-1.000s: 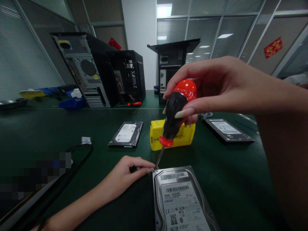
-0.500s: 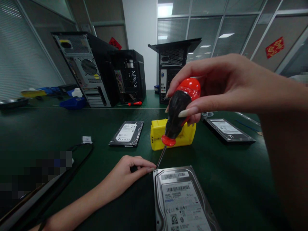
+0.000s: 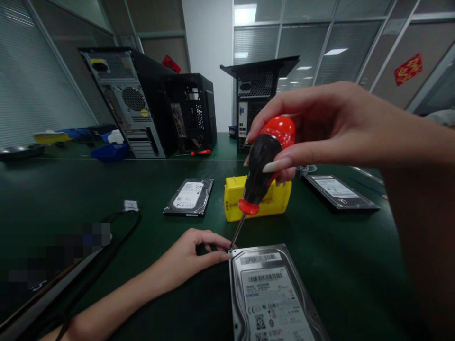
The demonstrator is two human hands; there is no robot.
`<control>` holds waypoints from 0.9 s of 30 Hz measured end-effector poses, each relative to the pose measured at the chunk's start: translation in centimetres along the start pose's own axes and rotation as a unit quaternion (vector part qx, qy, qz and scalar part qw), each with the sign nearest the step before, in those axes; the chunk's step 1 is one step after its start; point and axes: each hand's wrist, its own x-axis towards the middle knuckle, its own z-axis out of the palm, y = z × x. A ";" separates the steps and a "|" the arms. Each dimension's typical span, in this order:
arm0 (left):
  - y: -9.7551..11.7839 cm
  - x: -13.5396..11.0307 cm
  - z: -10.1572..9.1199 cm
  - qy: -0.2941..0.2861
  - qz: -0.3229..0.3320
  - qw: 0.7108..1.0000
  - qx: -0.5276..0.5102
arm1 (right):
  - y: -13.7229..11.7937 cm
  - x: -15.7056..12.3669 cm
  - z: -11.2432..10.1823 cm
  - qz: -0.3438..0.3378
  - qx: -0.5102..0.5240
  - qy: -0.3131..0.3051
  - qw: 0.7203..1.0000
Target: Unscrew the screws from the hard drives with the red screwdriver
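Observation:
A silver hard drive (image 3: 270, 293) with a white label lies in front of me, its near end cut off by the lower picture edge. My right hand (image 3: 305, 128) grips a screwdriver (image 3: 265, 161) with a stubby red and black handle. Its thin shaft slants down to the drive's far left corner, where the tip is hard to make out. At that same corner, my left hand (image 3: 202, 248) has its thumb on the near side and its fingers behind, closed around the corner beside the tip. Whether a screw sits between them is hidden.
Behind the screwdriver stands a yellow plastic box (image 3: 236, 201). Other hard drives lie left (image 3: 190, 196) and right (image 3: 337, 192) of it. Computer cases (image 3: 142, 104) line the back, with a red-handled screwdriver (image 3: 201, 152) before them. A black cable (image 3: 122, 232) runs along the left.
My left fingers have spread slightly, and the thumb now sits lower at the drive's corner. The screwdriver stays at nearly the same place and slant. The whole view has shifted a little.

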 end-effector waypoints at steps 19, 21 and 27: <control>-0.4 0.1 -0.2 -0.012 -0.008 1.000 -0.019 | -0.2 -0.1 0.0 0.003 -0.019 0.012 1.000; -0.4 0.2 -0.2 -0.004 -0.011 1.000 -0.008 | -0.2 -0.1 0.0 0.006 -0.020 0.009 1.000; -0.5 0.1 -0.2 0.006 -0.014 1.000 -0.018 | -0.3 -0.1 0.0 0.009 -0.025 0.017 0.999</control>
